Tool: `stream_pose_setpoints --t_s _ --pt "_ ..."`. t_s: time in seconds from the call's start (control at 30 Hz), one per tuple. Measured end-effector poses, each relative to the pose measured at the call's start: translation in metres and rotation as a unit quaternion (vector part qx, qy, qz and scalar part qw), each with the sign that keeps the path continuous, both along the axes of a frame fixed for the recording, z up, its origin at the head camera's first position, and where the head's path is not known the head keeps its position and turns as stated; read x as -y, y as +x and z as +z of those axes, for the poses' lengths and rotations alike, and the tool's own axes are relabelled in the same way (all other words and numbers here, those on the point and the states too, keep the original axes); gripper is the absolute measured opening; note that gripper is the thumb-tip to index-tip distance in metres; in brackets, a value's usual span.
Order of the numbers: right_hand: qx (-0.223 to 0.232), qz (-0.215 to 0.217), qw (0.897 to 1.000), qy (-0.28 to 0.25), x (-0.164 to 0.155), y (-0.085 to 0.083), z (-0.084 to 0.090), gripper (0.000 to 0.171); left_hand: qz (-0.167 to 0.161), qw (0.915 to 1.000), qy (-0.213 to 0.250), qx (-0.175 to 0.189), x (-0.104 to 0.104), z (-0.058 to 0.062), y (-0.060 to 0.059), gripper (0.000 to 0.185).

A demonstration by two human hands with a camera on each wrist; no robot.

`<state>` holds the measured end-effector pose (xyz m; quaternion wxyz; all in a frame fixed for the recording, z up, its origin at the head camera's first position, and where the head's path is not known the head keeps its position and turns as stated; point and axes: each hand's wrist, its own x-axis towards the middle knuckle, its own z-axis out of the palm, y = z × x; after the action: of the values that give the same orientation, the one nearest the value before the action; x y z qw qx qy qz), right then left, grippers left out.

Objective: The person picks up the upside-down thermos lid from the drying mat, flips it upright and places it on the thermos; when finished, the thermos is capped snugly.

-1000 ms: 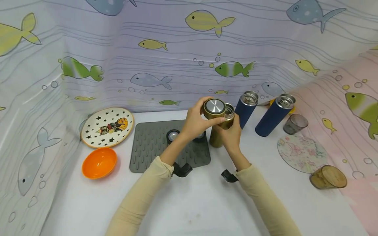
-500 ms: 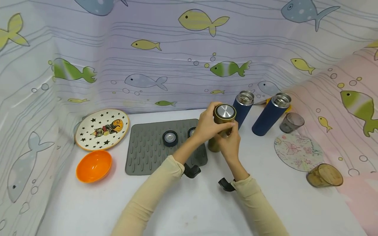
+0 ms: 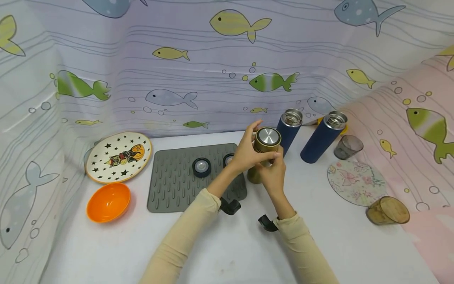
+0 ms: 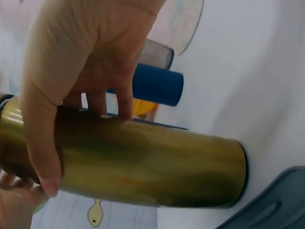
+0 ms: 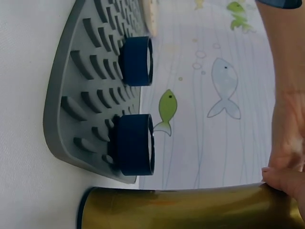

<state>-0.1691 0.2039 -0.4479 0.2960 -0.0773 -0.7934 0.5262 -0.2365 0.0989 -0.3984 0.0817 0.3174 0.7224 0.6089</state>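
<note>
White table [image 3: 230, 252], gold flask [image 3: 256, 173] half hidden behind both hands.

Gold flask [image 3: 260, 157] glossy metal, lid top [image 3: 268, 136] brushed steel; grey mat [image 3: 173, 181] matt ribbed rubber

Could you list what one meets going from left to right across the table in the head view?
Orange bowl → star plate → grey mat → gold flask, held by both hands → floral coaster → tipped amber cup.
</note>
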Motion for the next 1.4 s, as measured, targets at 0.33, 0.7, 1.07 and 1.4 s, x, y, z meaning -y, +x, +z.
stream_pose_setpoints --t_s 0.33,0.7,1.07,1.4 --pt "-0.004 0.001 1.000 -0.002 0.000 0.002 -0.002 0.062 -0.005 0.9988 0.024 -0.042 -0.005 -0.003 -0.001 0.087" --pt "0.003 -0.004 1.000 -0.008 -0.002 0.001 -0.003 0.067 -0.030 0.9975 0.037 -0.053 -0.003 0.003 -0.003 0.078" --pt "-0.025 -0.009 0.999 -0.022 0.001 0.000 -0.009 0.063 0.050 0.9918 -0.053 -0.105 -0.008 0.004 0.003 0.093" --pt "-0.026 -0.011 1.000 -0.005 0.002 -0.001 -0.008 0.065 0.077 0.9850 -0.074 -0.135 0.001 0.009 0.006 0.082"
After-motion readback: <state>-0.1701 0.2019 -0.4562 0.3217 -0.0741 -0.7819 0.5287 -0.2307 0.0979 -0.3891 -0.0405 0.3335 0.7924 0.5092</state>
